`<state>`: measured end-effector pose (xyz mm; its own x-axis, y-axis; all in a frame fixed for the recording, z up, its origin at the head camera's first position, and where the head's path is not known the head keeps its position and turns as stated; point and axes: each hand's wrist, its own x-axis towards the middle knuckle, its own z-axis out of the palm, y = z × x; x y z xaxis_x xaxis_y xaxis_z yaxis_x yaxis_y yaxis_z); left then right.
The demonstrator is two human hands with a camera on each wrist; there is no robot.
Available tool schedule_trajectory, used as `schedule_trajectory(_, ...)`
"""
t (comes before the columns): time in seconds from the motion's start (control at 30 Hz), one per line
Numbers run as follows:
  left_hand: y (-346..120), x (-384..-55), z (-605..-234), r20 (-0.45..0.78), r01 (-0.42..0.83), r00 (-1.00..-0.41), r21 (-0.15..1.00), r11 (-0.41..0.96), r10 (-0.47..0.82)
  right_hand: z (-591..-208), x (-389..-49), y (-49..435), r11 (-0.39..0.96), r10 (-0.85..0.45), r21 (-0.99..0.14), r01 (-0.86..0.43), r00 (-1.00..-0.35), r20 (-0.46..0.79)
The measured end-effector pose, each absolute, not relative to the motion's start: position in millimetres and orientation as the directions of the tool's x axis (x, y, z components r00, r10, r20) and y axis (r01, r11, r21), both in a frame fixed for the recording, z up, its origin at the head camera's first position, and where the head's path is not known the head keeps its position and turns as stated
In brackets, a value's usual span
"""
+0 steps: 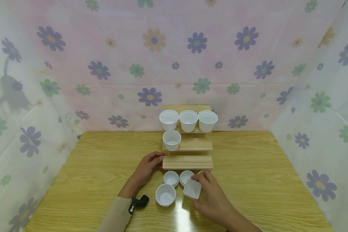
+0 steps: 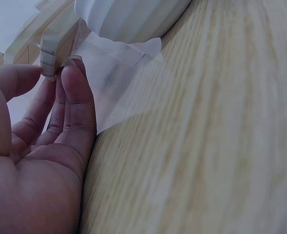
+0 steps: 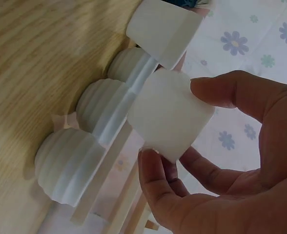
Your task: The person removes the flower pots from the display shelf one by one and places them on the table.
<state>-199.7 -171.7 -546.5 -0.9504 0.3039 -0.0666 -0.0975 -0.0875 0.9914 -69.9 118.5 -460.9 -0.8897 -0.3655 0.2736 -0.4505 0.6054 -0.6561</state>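
Note:
My left hand (image 1: 147, 166) grips the left end of the lowest board of a tiered wooden stand (image 1: 188, 162); in the left wrist view, thumb and fingers close on the board's end. Over the table in front of the stand, my right hand (image 1: 216, 198) pinches a white cup (image 3: 170, 114) between thumb and fingers. It is tilted, and a squarish end shows in the head view. Behind it stand three ribbed round white pots (image 1: 171, 178) in a row, the rightmost mostly hidden by the right hand. A plain white cup (image 1: 166, 195) stands in front of the leftmost pot.
Three white cups (image 1: 188, 121) line the stand's top tier. Another white cup (image 1: 172, 140) sits at the left of the middle tier. The wood-grain table (image 1: 249, 174) meets a flowered cloth backdrop (image 1: 174, 48) behind the stand and on both sides.

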Motion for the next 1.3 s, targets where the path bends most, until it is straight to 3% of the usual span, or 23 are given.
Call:
schedule_trajectory(0.33, -171, -200, -545, -0.061, -0.093, -0.953, 0.991, -0.096, 0.296, -472, -66, 118, 0.563, -0.432, -0.599, -0.569, -0.821, 0.374)
schedule_trajectory(0.77, -171, -201, -547, -0.070, -0.103, -0.953, 0.990, -0.097, 0.293, -483, -66, 115, 0.565, -0.465, -0.618, -0.546, -0.830, 0.308)
schedule_trajectory(1.03, -170, -201, -546, -0.075, -0.105, -0.954, 0.990, -0.091, 0.291, -492, -69, 113, 0.586, -0.475, -0.544, -0.601, -0.798, 0.371)
schedule_trajectory(1.3, -171, -200, -546, -0.073, -0.105, -0.953, 0.990, -0.092, 0.295, -492, -67, 112, 0.593, -0.469, -0.561, -0.578, -0.814, 0.343)
